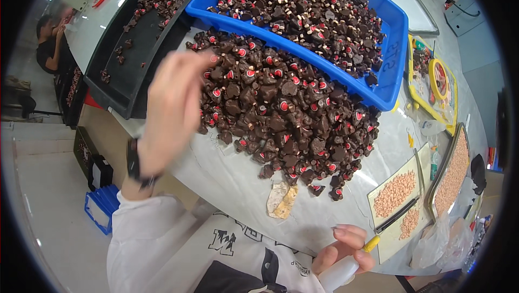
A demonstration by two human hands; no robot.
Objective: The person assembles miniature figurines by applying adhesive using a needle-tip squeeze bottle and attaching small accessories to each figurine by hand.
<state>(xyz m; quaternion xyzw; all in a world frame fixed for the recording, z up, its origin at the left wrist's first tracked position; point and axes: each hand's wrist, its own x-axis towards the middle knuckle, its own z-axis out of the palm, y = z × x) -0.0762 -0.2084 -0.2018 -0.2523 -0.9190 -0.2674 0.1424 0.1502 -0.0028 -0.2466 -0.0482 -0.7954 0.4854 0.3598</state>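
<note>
I'm seeing dark chocolate lumps [281, 114], knobbly and rough with a dull sheen, heaped on a smooth, pale, faintly glossy table [227, 185]. The blue crate [392, 49] reads as hard glossy plastic. My left hand [173, 109] wears a matt black wristband [135, 163] above a soft white cloth sleeve [140, 233]. My right hand [343, 249] grips a smooth white plastic bottle [340, 272] with a shiny yellow tip.

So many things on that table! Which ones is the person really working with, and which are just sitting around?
In use:
- left hand, raised at the edge of the heap of dark pieces
- right hand, fingers wrapped round a white bottle with a yellow tip

Lying about:
- blue crate of similar pieces
- black tray
- trays of tan pellets
- yellow tray
- crumpled paper scrap
</note>
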